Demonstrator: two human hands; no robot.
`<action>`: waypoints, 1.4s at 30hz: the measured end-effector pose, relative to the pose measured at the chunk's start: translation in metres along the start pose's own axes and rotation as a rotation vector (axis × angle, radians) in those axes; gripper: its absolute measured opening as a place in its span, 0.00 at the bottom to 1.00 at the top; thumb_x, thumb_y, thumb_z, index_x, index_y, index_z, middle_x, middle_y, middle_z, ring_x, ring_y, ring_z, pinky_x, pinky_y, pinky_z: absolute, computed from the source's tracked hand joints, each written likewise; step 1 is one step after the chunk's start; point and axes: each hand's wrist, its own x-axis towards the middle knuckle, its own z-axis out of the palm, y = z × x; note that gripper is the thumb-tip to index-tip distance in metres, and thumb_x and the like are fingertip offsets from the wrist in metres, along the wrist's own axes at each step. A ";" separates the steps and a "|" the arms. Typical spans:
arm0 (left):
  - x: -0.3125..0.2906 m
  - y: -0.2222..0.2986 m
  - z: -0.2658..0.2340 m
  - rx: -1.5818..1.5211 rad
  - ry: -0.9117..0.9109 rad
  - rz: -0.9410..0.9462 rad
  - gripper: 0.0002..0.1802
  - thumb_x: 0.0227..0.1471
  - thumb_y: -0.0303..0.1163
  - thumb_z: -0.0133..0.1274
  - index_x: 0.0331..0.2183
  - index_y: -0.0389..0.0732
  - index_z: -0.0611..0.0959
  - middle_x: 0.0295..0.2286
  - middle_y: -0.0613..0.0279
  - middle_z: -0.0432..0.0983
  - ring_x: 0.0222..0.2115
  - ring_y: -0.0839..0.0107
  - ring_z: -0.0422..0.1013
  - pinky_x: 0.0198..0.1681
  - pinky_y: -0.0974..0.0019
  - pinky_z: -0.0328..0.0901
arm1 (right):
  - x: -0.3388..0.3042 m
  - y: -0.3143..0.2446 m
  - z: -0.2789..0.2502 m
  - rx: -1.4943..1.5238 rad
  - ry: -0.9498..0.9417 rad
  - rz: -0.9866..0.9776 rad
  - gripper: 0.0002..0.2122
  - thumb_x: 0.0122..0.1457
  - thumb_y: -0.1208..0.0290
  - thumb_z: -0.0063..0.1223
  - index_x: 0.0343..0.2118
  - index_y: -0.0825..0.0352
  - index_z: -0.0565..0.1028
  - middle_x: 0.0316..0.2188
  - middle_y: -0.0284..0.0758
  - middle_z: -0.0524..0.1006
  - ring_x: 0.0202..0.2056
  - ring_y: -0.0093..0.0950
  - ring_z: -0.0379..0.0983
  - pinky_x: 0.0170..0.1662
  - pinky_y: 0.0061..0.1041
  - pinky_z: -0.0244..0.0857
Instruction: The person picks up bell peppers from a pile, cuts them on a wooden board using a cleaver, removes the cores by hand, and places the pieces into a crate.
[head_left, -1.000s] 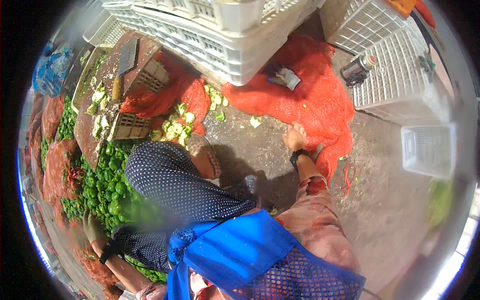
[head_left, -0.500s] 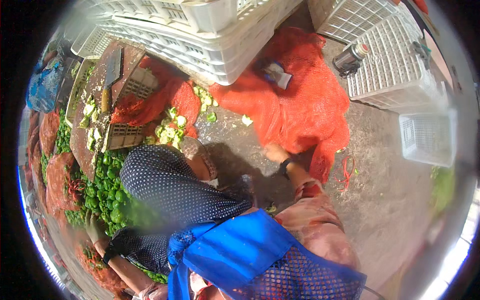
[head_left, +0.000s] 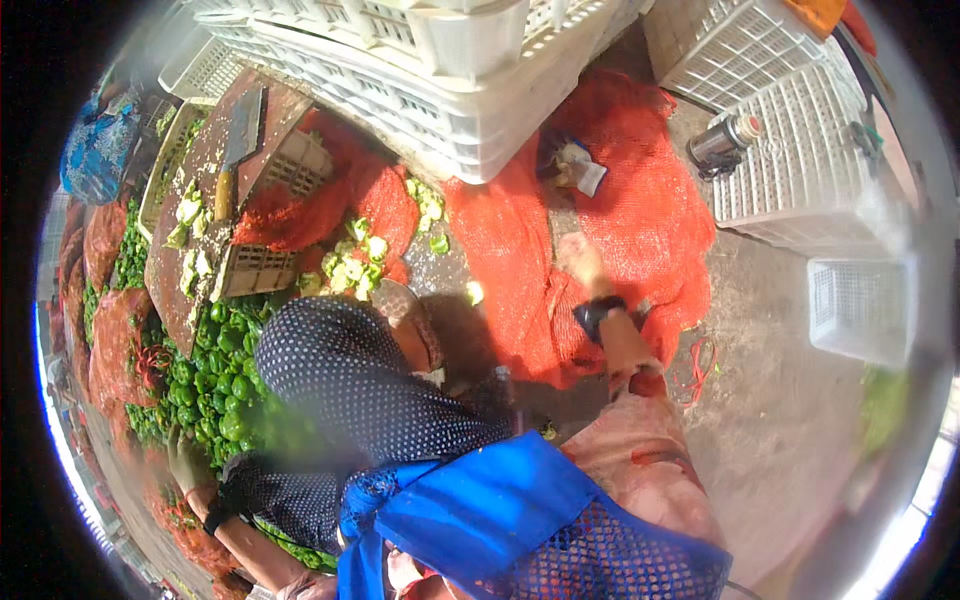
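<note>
Your right hand (head_left: 580,258) lies on the orange-red mesh bag (head_left: 655,205), blurred, so whether its fingers grip the net or just rest there is too unclear to say. The bag is spread around that hand: its main sheet reaches from 12 o'clock round to 4, and a looser fold hangs toward 8. Its long axis runs roughly from 12 to 6 o'clock, nearly in line with your right forearm, which is much the nearer arm.

Your left hand (head_left: 188,462) is well apart at 8 o'clock, at the edge of the green peppers (head_left: 215,372); its hold does not show.

From the right hand, a white glove (head_left: 585,174) lies on the net at 12 o'clock. Stacked white crates (head_left: 475,120) bound the net at 11, and a flask (head_left: 722,142) stands between 1 and 2. Your knee (head_left: 345,365) limits 8 o'clock; the floor (head_left: 765,385) gives most room at 4, past a red string (head_left: 703,368).
</note>
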 end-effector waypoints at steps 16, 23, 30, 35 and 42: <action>0.018 0.010 -0.010 0.110 -0.072 0.056 0.20 0.61 0.35 0.37 0.54 0.44 0.67 0.28 0.68 0.69 0.18 0.80 0.62 0.17 0.79 0.56 | 0.120 0.034 -0.059 0.706 0.293 0.047 0.06 0.56 0.70 0.51 0.35 0.64 0.73 0.31 0.32 0.73 0.34 0.29 0.71 0.37 0.33 0.66; 0.028 0.012 0.006 -0.153 0.018 -0.141 0.23 0.57 0.32 0.43 0.55 0.45 0.67 0.35 0.63 0.72 0.17 0.79 0.61 0.16 0.77 0.55 | -0.003 0.051 -0.100 -0.415 0.500 0.159 0.18 0.54 0.67 0.52 0.47 0.66 0.66 0.41 0.39 0.72 0.42 0.37 0.73 0.43 0.40 0.68; 0.022 0.033 0.023 -0.094 0.014 -0.150 0.20 0.56 0.32 0.44 0.51 0.42 0.71 0.36 0.64 0.74 0.19 0.82 0.62 0.18 0.79 0.56 | -0.045 0.109 -0.073 -1.034 0.246 0.390 0.28 0.49 0.52 0.51 0.53 0.58 0.68 0.47 0.44 0.74 0.50 0.42 0.69 0.48 0.54 0.60; 0.022 0.025 0.025 0.004 0.030 -0.099 0.22 0.56 0.32 0.45 0.53 0.44 0.70 0.35 0.66 0.73 0.20 0.81 0.61 0.19 0.79 0.57 | -0.075 0.117 -0.028 -1.154 0.114 0.219 0.24 0.52 0.56 0.50 0.51 0.63 0.70 0.41 0.48 0.77 0.43 0.45 0.73 0.46 0.45 0.65; 0.021 0.010 0.025 -0.100 0.025 -0.084 0.17 0.53 0.23 0.44 0.46 0.37 0.75 0.47 0.61 0.69 0.23 0.79 0.66 0.22 0.78 0.61 | -0.134 0.091 -0.004 -1.009 -0.412 -0.062 0.21 0.54 0.59 0.50 0.47 0.68 0.72 0.39 0.48 0.77 0.40 0.46 0.74 0.45 0.40 0.67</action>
